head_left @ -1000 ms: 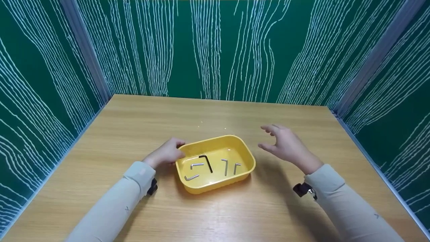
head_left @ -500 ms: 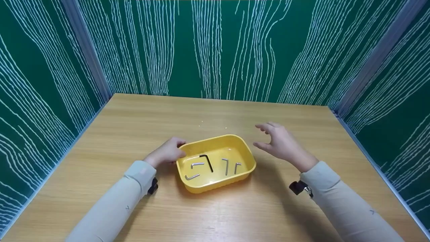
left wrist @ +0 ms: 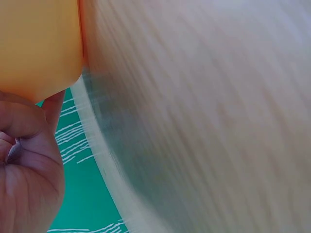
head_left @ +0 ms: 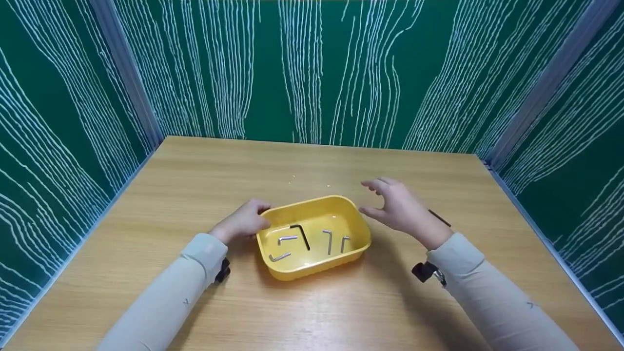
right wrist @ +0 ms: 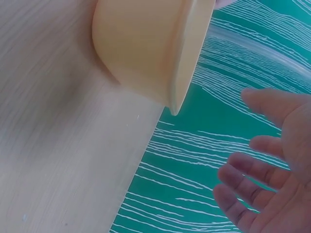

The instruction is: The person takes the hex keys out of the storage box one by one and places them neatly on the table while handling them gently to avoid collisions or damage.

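A yellow plastic bin [head_left: 319, 267] sits on the table, turned at a slight angle. Inside lie a black hex key [head_left: 303, 237] and several silver hex keys, among them a long one [head_left: 329, 243] and a shorter one [head_left: 287, 238]. My left hand [head_left: 242, 221] grips the bin's left end at the rim; in the left wrist view its fingers meet the bin wall. Just off the bin's right end, my right hand [head_left: 397, 207] hovers with fingers spread, holding nothing and apart from the rim. The right wrist view shows the same gap between hand [right wrist: 272, 170] and bin.
Behind my right wrist a thin dark rod [head_left: 439, 218] lies on the wooden table [head_left: 204, 170], partly hidden by the arm. Tiny pale specks [head_left: 328, 185] dot the tabletop beyond the bin. Green walls [head_left: 336, 73] with white lines enclose the back and both sides.
My right hand has moved left, closer to the bin's right end. The dark rod behind my right wrist has come into sight. The left hand and bin have stayed nearly still.
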The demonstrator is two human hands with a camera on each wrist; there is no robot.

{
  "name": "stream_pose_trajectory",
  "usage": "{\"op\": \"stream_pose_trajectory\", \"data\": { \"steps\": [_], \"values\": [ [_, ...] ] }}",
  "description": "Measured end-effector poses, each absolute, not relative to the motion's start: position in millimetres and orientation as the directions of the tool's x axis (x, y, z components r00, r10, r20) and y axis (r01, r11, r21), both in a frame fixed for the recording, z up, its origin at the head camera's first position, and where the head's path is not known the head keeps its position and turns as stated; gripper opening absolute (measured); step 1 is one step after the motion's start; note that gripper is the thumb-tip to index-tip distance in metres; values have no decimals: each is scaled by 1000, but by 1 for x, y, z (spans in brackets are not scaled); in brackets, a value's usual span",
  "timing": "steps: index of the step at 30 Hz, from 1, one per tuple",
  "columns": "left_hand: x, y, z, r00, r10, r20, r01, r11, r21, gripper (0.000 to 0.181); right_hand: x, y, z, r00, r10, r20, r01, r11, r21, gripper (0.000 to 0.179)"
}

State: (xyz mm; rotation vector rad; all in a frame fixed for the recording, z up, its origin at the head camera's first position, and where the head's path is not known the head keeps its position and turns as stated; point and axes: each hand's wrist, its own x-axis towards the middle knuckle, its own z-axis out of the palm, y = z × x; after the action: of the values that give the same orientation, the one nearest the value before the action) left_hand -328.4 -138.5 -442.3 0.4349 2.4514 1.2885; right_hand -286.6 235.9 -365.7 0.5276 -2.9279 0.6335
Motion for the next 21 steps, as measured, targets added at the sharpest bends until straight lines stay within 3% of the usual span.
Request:
{"op": "stream_pose_trajectory", "data": {
  "steps": [21],
  "values": [
    [-328,-138,-443,-898,418,-140,128,552,824,32,-284,215,-369,-919,-354,171,-393,833,-389,62]
  ]
}}
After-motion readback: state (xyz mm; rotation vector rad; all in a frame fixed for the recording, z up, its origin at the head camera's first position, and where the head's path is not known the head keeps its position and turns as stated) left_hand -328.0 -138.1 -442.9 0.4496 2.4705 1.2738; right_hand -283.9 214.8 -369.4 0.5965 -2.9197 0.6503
